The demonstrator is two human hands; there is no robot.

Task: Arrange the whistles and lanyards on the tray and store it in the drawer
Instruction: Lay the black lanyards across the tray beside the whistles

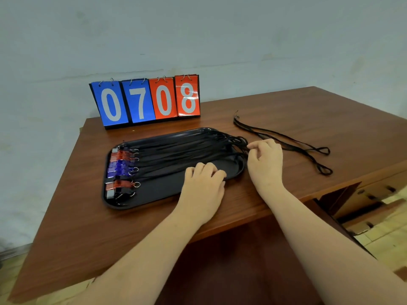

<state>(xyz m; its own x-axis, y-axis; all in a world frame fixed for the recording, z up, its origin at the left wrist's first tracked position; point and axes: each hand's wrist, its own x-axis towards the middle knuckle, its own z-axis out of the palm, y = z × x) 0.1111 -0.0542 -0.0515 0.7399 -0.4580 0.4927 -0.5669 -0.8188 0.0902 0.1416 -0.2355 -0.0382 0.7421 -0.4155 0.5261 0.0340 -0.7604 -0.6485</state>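
A black tray point(154, 198) lies on the brown desk. Several red, blue and black whistles point(121, 170) line its left end, and their black lanyards point(187, 146) stretch rightward across it. My left hand point(203, 183) rests on the tray's near right edge with its fingers curled down onto the rim. My right hand point(265, 164) is just off the tray's right end, its fingertips pinching the gathered lanyard loops there. Two loose black lanyards point(293, 144) lie on the desk to the right, apart from the tray.
A flip scoreboard point(147, 100) reading 0708 stands at the back of the desk point(308, 111), against the wall. At the lower right, under the desktop, an open drawer point(372, 208) shows. The desk's left and front edges drop to a tiled floor.
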